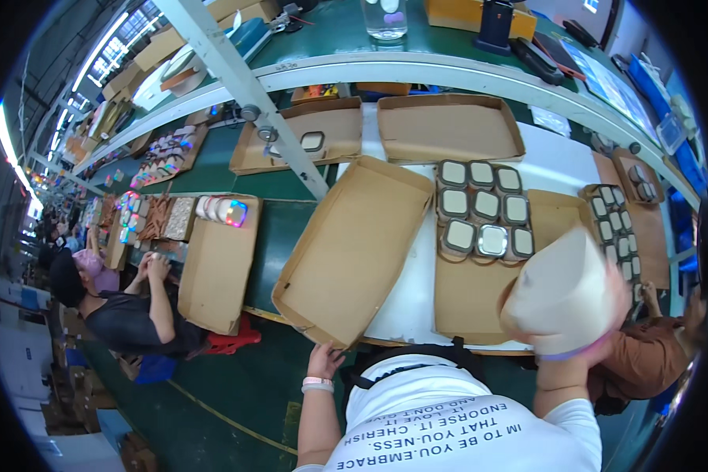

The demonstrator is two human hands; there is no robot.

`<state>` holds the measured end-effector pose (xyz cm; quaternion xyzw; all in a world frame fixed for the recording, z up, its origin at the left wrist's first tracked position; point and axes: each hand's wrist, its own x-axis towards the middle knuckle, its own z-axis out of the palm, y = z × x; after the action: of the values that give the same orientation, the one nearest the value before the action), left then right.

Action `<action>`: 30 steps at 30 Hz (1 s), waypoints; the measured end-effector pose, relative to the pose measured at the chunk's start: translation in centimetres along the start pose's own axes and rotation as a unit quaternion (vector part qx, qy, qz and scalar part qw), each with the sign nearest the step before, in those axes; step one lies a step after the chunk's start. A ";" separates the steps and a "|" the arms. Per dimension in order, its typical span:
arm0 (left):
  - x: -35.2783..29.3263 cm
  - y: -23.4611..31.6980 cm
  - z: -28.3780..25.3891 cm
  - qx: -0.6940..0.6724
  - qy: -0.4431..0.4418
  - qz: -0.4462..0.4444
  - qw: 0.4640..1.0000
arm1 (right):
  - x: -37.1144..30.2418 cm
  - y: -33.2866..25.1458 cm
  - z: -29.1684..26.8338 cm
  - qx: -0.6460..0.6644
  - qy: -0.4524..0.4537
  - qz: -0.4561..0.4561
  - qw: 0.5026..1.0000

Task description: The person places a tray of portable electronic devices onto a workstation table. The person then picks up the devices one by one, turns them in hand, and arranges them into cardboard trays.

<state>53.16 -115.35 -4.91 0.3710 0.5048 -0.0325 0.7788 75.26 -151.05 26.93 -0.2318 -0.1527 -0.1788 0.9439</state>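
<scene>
My left hand (323, 363) is at the near corner of an empty cardboard tray (352, 248), its fingers closed on the rim. That tray lies at a slant on the bench. My right hand (617, 293), smeared by motion, is closed around a large white thing (565, 289) with a brownish edge, too blurred to name. It hangs over the near right part of another cardboard tray (468, 303). In that tray's far left part sit several square, rounded containers (484, 204) with pale tops and dark rims, in rows.
Farther back are two more cardboard trays, one bare (448, 130) and one with a single container (312, 141). A metal shelf frame (244, 102) crosses above the bench. Co-workers sit at left (145, 315) and right (645, 358). More containers (615, 224) stand at the right.
</scene>
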 end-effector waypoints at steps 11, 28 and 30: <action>0.2 0.2 5.6 -0.076 -0.024 0.001 0.997 | 1.3 6.7 -7.8 -0.589 -0.258 -0.138 0.753; -8.0 2.7 1.9 -0.109 0.004 0.060 0.992 | -3.8 14.2 -20.8 -0.736 -0.565 0.281 0.245; -9.8 2.8 1.1 -0.131 0.022 0.057 0.990 | -3.6 15.8 -21.1 -0.749 -0.549 0.231 0.291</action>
<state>50.41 -117.12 4.80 0.2947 0.4997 0.0865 0.8099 82.81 -147.41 1.71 -0.9078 -0.3747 0.1791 0.0586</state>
